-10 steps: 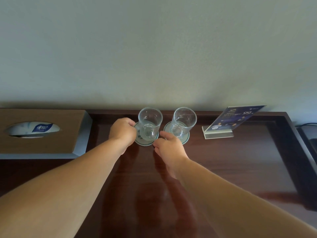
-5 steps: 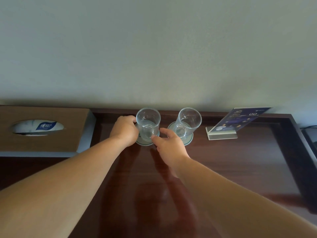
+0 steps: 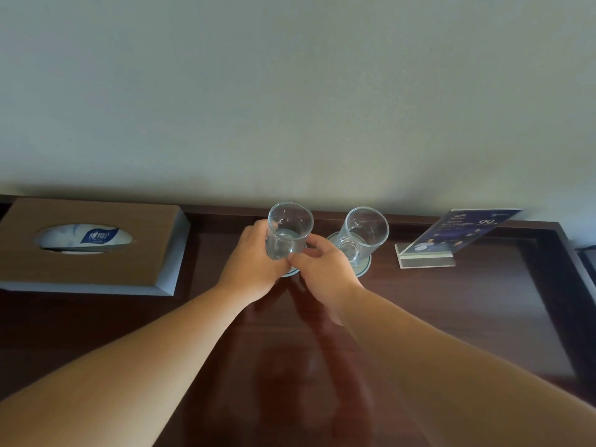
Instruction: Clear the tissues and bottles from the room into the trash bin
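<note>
Two clear drinking glasses stand by the wall on a dark wooden desk [image 3: 467, 317]. My left hand [image 3: 251, 269] is wrapped around the left glass [image 3: 290, 227], which is raised slightly above its round coaster [image 3: 292, 272]. My right hand [image 3: 325, 269] pinches the lower right side of the same glass with thumb and forefinger. The right glass [image 3: 366, 233] rests untouched on its own coaster [image 3: 364, 267]. A wooden tissue box [image 3: 96, 275] lies at the left, a white and blue tissue pack [image 3: 84, 237] showing through its oval opening. No bottle or trash bin is in view.
An acrylic stand with a slanted blue card [image 3: 451, 233] sits right of the glasses. The desk has a raised rim along the back and right side. A plain wall rises directly behind. A dark object shows at the far right edge.
My left hand has closed around the left glass and raised it off the coaster. My right hand moved from the coaster's edge up to the glass's base. The view shifted slightly.
</note>
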A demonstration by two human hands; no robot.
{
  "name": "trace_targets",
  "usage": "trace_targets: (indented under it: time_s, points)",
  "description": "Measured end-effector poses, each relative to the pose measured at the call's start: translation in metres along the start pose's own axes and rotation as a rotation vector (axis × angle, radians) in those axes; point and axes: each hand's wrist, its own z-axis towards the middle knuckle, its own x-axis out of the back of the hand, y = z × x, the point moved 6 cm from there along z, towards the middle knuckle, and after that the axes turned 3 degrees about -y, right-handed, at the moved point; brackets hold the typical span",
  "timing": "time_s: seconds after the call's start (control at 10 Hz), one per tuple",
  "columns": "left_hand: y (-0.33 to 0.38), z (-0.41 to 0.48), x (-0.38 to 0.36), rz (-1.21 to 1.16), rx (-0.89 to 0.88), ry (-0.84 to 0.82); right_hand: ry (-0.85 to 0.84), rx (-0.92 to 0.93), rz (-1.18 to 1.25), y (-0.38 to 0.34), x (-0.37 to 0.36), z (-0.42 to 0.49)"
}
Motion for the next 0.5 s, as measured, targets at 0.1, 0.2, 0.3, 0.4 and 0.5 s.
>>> trace_targets:
  time_s: [0.1,0.2,0.3,0.4,0.5]
  points:
    - [-0.002,0.002,-0.004,-0.053,-0.005,-0.062,-0.003,0.001,-0.031,-0.001,0.000,0.001]
    - [-0.001,0.004,-0.003,-0.045,-0.006,-0.076,-0.015,0.008,-0.055,0.000,0.000,0.000]
    - [-0.003,0.002,-0.003,-0.027,0.015,-0.086,-0.018,0.023,-0.083,0.002,0.003,-0.001]
    - [-0.006,-0.007,0.007,0.113,0.082,-0.045,-0.007,0.036,-0.143,-0.001,0.009,-0.006]
    - [-0.008,-0.022,0.019,0.205,0.147,-0.013,0.022,0.070,-0.234,-0.002,0.017,-0.019]
